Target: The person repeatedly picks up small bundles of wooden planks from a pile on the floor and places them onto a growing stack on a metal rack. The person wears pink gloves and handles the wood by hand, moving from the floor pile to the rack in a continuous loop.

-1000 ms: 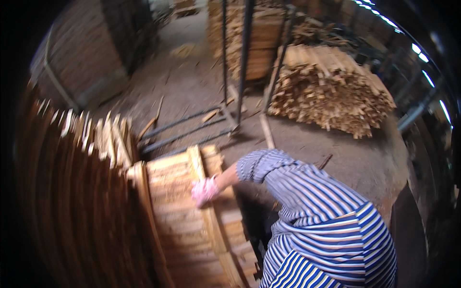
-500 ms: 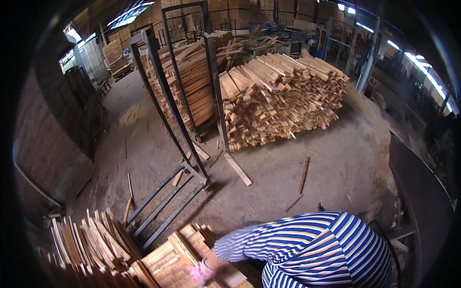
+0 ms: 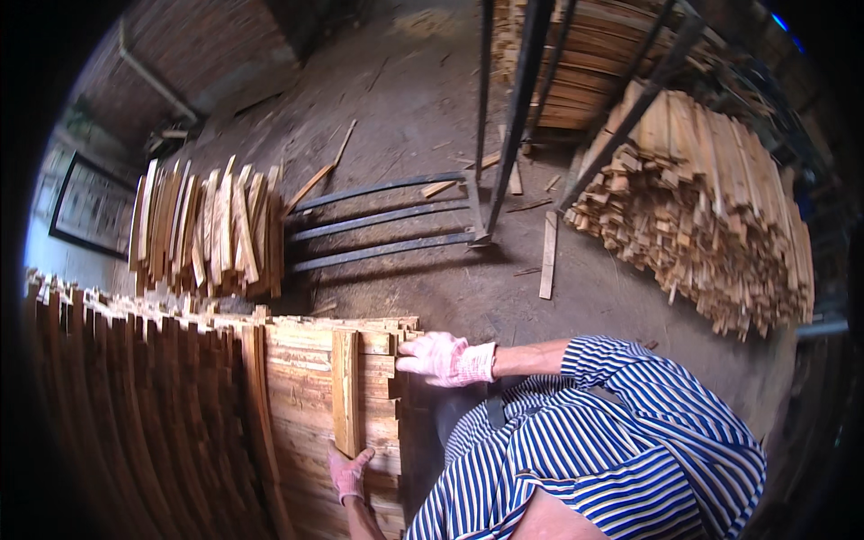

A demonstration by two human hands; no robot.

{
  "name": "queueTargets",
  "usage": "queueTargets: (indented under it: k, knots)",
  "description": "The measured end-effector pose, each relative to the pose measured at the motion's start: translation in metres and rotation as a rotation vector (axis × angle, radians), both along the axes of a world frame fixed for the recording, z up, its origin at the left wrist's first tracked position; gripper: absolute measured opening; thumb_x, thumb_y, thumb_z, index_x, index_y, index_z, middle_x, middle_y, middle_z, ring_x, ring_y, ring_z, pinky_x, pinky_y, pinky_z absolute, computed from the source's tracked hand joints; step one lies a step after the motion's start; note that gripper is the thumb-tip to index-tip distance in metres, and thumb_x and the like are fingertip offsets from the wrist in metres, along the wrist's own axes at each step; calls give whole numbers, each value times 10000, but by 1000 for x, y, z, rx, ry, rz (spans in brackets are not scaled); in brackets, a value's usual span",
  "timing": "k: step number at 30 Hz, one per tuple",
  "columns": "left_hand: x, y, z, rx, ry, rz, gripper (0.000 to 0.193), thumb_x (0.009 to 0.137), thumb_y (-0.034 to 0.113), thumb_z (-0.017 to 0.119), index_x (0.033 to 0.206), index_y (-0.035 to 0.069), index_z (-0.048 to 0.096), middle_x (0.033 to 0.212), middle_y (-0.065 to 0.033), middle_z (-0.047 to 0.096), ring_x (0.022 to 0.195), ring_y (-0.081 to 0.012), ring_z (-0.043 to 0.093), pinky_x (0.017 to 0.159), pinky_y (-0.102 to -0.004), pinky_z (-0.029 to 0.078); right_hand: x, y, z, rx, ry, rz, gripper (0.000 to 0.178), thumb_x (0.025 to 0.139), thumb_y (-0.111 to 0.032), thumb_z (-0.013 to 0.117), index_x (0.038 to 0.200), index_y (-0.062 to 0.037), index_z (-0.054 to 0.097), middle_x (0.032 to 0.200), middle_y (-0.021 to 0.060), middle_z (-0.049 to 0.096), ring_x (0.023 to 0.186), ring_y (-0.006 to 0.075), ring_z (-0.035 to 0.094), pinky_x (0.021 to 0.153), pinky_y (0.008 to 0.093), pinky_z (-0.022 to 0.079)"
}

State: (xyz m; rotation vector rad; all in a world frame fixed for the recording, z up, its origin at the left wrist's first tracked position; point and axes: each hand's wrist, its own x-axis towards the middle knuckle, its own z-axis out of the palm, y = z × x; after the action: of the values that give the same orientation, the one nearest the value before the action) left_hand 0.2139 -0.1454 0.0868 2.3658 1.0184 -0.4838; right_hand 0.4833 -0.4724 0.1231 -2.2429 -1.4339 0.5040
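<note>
A stack of rough wooden strips [image 3: 306, 423] lies in front of me, its layers running sideways. One short wooden strip [image 3: 345, 387] lies crosswise on top. My left hand [image 3: 349, 472], in a pink glove, has its thumb and fingers around the near end of that crosswise strip. My right hand [image 3: 445, 358], also in a pink glove, is at the far right corner of the stack. Its fingers stretch out and touch the strip ends there, holding nothing that I can see.
Many upright strips [image 3: 108, 387] stand close along the left of the stack, with another bundle [image 3: 211, 225] behind. A dark metal frame [image 3: 387, 211] with floor bars lies beyond. A large wood pile [image 3: 702, 198] stands at the right, and a loose board [image 3: 548, 256] on the floor.
The view has turned down and toward the left, so the stack fills more of it. My left hand has come into sight on the crosswise strip. My right hand is now at the stack's corner.
</note>
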Motion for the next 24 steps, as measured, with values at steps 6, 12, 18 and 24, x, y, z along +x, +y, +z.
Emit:
queueTargets:
  k: [6,12,18,24]
  knots:
    - [-15,-2,-2,-48,55,165,1158,594,415,924,1474,-66,345,1453,-279,462,1346,-396,455,1130,-403,389,65,34,191,846,-166,252,360,797,-173,637,1140,-90,568,987,112,605,919,292,638,786,406,529]
    - [5,-18,2,-34,143,289,1078,629,424,897,1448,-51,382,1420,-269,491,1322,-393,477,1111,-404,402,135,52,306,928,-80,685,325,912,-289,621,1152,-82,551,1096,119,612,993,293,614,858,446,479]
    - [72,-14,1,-10,122,417,999,664,434,870,1422,-36,419,1387,-260,519,1297,-389,499,1093,-405,415,200,108,344,1149,156,816,213,941,-281,631,1010,-80,628,936,90,637,819,275,633,688,443,510]
    - [244,35,-4,12,-19,350,923,700,444,843,1395,-22,457,1354,-251,547,1273,-386,521,1074,-406,428,307,163,349,1318,148,751,232,932,-249,658,1074,-65,648,949,110,658,813,290,651,671,431,522]
